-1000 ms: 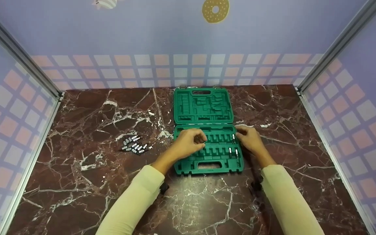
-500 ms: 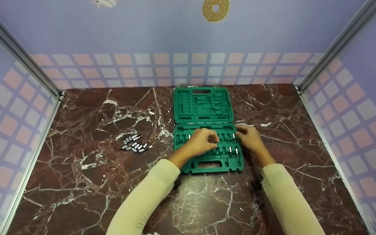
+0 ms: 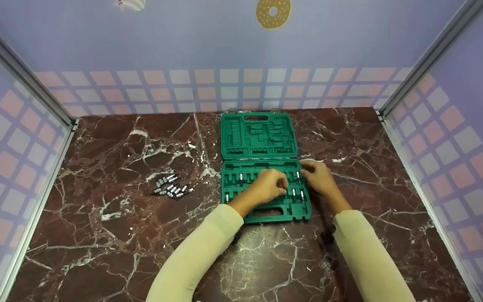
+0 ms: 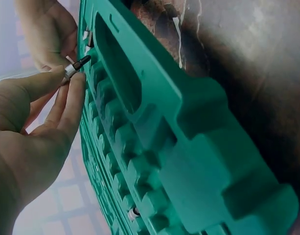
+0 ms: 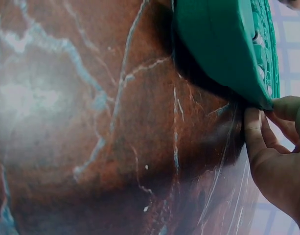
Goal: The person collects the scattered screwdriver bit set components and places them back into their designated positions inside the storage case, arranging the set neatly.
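Both hands are working at an open green case [image 3: 259, 156] in the head view: the left hand [image 3: 268, 184] is hovering over its front tray [image 3: 275, 219] with thumb and fingers drawn together, and the right hand [image 3: 319, 178] is resting at the right edge with bent fingers. Several bits are sitting in the tray's moulded slots, while a loose pile of bits [image 3: 171, 187] is lying well apart to the left. Glossy, dark red and white-veined, the tabletop [image 3: 111, 251] is leaving a bare stretch between pile and case, and a wider one along the case's front edge. The lid [image 3: 259, 142] is lying folded back, its far edge near the checked wall [image 3: 183, 42].

In the left wrist view, the left hand is pinching a small held bit [image 4: 71, 69] between thumb and fingertips at the tray. Its shiny silver body is narrowing to a dark tip, which is pointing toward the slots; whether it is touching plastic, I cannot tell. Smooth, rounded ridges are running in rows beside a long handle opening.

In the right wrist view, thumb and fingers are pinching the case's corner, and open marble is spreading beside its shadowed side.
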### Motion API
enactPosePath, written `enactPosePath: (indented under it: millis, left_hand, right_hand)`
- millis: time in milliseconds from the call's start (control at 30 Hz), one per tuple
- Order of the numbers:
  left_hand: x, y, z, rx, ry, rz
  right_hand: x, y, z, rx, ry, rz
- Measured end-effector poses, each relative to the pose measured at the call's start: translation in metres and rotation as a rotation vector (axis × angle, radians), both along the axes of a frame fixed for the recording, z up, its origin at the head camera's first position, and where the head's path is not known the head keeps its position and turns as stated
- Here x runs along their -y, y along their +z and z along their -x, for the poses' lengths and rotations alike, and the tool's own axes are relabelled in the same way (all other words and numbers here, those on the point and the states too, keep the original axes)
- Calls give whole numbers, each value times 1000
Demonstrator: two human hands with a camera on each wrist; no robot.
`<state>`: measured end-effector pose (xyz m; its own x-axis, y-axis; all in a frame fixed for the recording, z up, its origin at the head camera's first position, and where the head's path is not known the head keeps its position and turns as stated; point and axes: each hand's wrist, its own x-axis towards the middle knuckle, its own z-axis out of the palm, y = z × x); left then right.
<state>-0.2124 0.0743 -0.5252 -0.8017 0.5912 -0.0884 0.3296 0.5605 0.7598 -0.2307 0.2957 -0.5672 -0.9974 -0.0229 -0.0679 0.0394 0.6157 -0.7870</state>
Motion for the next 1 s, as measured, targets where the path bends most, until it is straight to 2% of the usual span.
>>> enactPosePath:
  millis: [133,400,667,767,1000]
  left_hand:
    - [-4,-3,0,-16,-1,31]
    - [-12,-8,-2,-109,17,102]
    - [-15,-13,0,-144,48,137]
    - [-15,-15,0,-137,79,133]
    - [-17,-14,3,-42,177,88]
  right_hand:
    - [1,-1,0,0,-2,2]
    - [1,-1,-1,14,-10,2]
    - [1,1,-1,16,-14,-6]
    - [1,1,-1,32,-17,-6]
    - [2,2,-1,32,-14,0]
